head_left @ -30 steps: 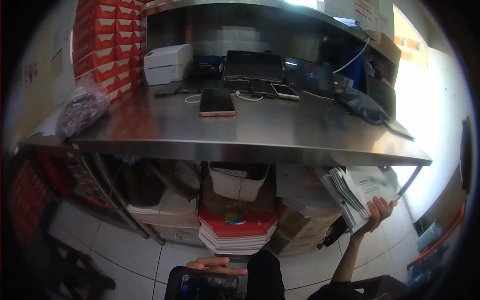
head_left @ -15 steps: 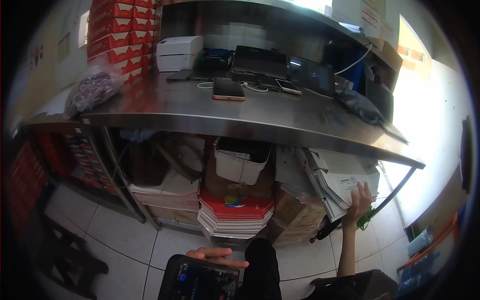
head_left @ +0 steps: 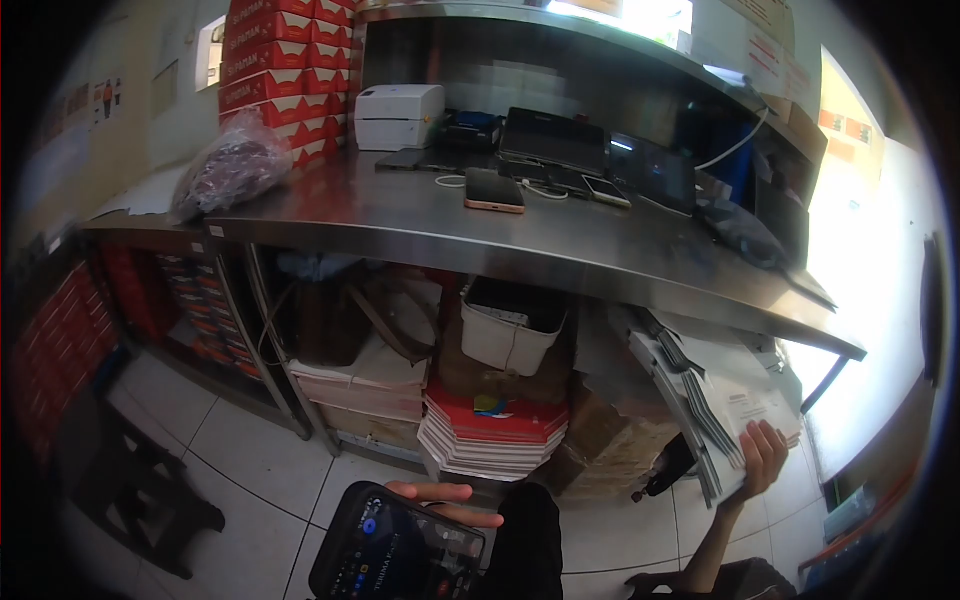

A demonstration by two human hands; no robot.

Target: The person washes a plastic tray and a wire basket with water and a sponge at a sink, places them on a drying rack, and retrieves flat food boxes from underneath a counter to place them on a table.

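Note:
My left hand [head_left: 455, 503] is closed round a dark smartphone [head_left: 395, 555], its lit screen facing up. The fingers stick out past the phone's edge; the palm is hidden beneath it. At the right, under the steel table, my right hand [head_left: 765, 460] grips the outer edge of a stack of white papers [head_left: 755, 400], fingers bent over the top. The stack slants out of the shelf, beside a grey binder-like edge [head_left: 690, 430]. My thumb is out of sight under the papers.
On the steel table [head_left: 420, 210] stand a white label printer [head_left: 398, 118], several phones and tablets, and a plastic bag [head_left: 235, 165]. Underneath are a white bin [head_left: 508, 335], red-topped cartons [head_left: 495, 435] and brown boxes [head_left: 610, 440]. A dark stool [head_left: 130, 480] is at left.
My right hand has moved right and down, pulling the papers farther out from under the table. The phone is raised slightly in my left hand. The camera view has shifted left.

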